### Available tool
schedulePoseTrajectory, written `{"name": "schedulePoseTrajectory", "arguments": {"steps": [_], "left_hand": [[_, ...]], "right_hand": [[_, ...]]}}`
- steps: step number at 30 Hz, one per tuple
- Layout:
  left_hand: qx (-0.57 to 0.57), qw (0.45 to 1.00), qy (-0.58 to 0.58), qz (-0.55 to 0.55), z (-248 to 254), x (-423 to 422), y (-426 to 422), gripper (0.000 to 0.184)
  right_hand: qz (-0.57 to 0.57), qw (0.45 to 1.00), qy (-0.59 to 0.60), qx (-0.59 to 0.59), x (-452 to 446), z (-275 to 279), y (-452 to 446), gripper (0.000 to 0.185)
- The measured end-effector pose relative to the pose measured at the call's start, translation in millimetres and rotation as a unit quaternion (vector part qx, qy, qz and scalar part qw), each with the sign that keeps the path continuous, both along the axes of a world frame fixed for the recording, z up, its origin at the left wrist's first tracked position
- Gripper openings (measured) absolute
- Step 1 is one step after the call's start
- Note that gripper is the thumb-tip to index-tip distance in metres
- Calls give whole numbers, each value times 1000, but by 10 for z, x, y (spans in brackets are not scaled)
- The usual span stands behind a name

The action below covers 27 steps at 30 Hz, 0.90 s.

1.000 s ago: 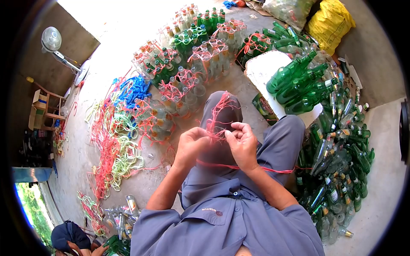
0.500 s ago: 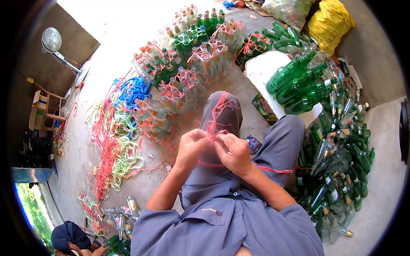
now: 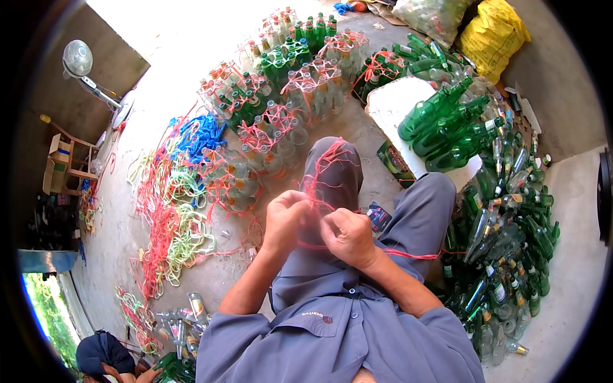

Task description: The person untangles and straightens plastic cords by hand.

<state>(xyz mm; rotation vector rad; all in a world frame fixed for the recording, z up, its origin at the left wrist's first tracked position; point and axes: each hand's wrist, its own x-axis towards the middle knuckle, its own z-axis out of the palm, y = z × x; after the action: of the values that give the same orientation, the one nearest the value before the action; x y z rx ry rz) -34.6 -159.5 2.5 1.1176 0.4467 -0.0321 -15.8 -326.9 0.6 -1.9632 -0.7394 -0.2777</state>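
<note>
Red plastic twine point(image 3: 327, 159) lies tangled over my left knee and runs down into my hands. My left hand point(image 3: 285, 217) is closed in a pinch on the twine, just below the knee. Beside it, a short gap away, my right hand point(image 3: 348, 233) is curled closed, with a strand of the same twine stretching between the two. The fingertips are slightly blurred. Another red strand point(image 3: 412, 256) crosses my lap beneath the hands and goes off toward the right.
Bundles of bottles tied with red twine point(image 3: 313, 86) stand ahead. Loose green bottles point(image 3: 440, 124) lie on a white board point(image 3: 396, 96); a bottle heap point(image 3: 504, 255) fills the right. Tangled twine point(image 3: 166, 223) covers the floor at left. Another person point(image 3: 105, 357) crouches at lower left.
My hands were together at a knot in the twine; now my right hand has moved slightly down and right, drawing a strand out between them.
</note>
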Motion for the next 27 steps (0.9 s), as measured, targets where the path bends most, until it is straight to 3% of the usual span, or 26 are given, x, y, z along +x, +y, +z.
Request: {"name": "schedulePoseTrajectory", "arguments": {"steps": [3, 9, 15, 18, 21, 24, 27], "left_hand": [[-9, 1000, -14, 10, 8, -4, -12, 5], [-9, 998, -49, 28, 38, -5, -33, 10], [16, 999, -48, 18, -3, -51, -106, 8], [30, 998, -49, 8, -16, -65, -131, 7], [45, 998, -48, -2, -5, -60, -139, 7], [33, 999, -38, -6, 3, -68, -120, 6], [22, 999, -36, -7, 55, -72, -127, 6]], "right_hand": [[2, 994, 99, 56, -46, 19, -14, 10], [-2, 986, 147, 84, -53, 50, -76, 7], [-54, 993, 95, 47, -70, 277, -42, 10], [-20, 993, 106, 41, -62, 289, 0, 12], [-22, 982, 179, 56, -59, 232, 49, 13], [-30, 981, 171, 85, -53, 127, 72, 12], [-29, 958, 265, 106, -56, 88, 49, 10]]}}
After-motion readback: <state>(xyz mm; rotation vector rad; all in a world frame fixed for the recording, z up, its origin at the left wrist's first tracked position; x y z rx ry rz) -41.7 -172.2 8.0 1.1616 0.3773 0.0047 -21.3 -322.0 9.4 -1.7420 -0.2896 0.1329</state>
